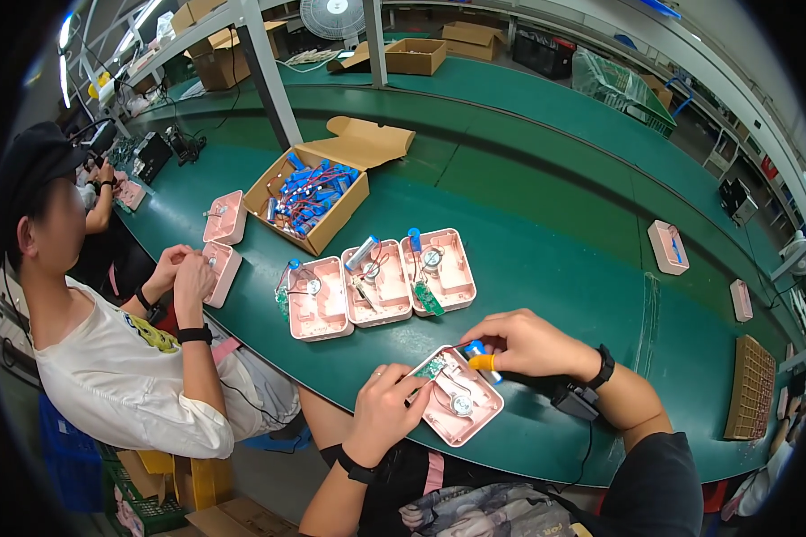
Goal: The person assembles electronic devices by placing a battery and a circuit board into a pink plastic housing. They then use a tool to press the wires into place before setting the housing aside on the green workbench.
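Observation:
In front of me a pale pink plastic housing (439,430) lies on the green table, with a round silver speaker (461,405) and thin wires inside. My left hand (387,407) is closed at its upper left edge, fingertips beside a small green circuit board (433,368). At the upper right edge, my right hand (537,345) grips a blue cylindrical battery (495,373); an orange finger cot (482,362) covers one fingertip. Beyond stand three similar housings, a left one (321,313), a middle one (381,300) and a right one (452,277), each with a blue battery.
An open cardboard box (340,215) full of blue batteries stands further back. To my left a co-worker (134,358) handles another pink housing (220,285). A pink housing (661,255) lies far right, near a brown tray (748,389). A black device (575,400) sits by my right wrist.

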`<state>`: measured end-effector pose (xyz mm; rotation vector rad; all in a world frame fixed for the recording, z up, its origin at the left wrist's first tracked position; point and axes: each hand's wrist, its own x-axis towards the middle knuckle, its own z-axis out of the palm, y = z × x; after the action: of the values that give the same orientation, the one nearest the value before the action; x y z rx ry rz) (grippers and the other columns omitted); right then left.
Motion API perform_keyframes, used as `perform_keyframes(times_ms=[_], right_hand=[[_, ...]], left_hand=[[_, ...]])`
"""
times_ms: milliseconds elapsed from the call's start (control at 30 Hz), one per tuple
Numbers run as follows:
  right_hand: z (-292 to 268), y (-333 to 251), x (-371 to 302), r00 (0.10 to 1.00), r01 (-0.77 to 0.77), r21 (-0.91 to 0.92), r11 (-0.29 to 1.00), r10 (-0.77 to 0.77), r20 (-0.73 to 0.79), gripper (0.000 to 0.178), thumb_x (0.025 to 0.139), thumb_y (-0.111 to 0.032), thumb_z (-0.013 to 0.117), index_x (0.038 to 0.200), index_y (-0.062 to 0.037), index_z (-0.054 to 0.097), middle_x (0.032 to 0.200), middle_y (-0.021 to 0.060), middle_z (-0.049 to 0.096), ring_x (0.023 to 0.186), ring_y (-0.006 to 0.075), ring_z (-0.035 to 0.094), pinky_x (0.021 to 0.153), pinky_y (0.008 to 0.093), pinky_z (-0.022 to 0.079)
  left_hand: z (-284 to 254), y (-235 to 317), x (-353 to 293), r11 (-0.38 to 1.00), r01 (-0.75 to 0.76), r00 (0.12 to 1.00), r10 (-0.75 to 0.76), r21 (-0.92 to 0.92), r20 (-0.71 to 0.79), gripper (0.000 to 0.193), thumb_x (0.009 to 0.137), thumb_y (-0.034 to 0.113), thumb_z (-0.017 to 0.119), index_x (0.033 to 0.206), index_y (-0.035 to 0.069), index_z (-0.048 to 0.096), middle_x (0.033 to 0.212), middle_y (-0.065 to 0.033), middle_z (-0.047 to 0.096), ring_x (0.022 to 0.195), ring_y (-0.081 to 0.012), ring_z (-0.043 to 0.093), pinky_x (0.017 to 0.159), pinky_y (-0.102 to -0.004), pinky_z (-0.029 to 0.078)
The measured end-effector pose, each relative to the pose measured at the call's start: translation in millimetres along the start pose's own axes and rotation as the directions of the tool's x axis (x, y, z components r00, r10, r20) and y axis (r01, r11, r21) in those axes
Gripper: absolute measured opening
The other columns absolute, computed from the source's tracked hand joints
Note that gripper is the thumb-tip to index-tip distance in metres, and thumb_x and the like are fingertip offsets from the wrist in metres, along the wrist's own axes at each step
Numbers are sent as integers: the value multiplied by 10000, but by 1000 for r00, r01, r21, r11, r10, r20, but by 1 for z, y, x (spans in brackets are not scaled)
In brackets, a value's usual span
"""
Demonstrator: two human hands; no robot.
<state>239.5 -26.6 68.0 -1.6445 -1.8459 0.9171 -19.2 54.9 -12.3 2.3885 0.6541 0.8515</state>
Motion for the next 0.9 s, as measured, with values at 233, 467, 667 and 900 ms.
perform_keyframes(times_ms=[233,467,667,900], right_hand=[[47,1,-11,992,83,-166,983,-97,-78,353,842,-97,781,1180,1,744,1037,143,710,859,300,726,767,393,606],[42,-2,-8,986,125,-198,972,-145,-87,340,842,-50,737,1176,13,747,1069,145,710,877,335,726,782,419,616],[42,-3,-10,985,115,-229,967,-140,-97,336,832,-48,721,1162,9,747,1055,160,700,888,359,723,790,442,614],[49,0,-7,991,93,-215,972,-111,-74,341,823,-65,730,1155,11,750,1025,165,671,908,360,701,812,449,598]], left_hand=[[1,-1,-2,1000,17,1000,-17,-13,-9,91,836,76,822,900,18,796,920,-97,702,799,-298,666,702,-403,549],[-1,-3,-3,999,29,999,-30,-21,-12,89,836,75,821,902,20,798,922,-95,701,800,-297,663,708,-403,547],[1,-2,-4,999,37,999,-37,-19,-17,89,833,76,823,900,23,799,927,-99,701,798,-298,662,707,-396,545],[1,-5,-5,999,31,999,-31,-25,-14,93,833,84,826,900,24,802,935,-103,705,803,-297,664,711,-399,547]])
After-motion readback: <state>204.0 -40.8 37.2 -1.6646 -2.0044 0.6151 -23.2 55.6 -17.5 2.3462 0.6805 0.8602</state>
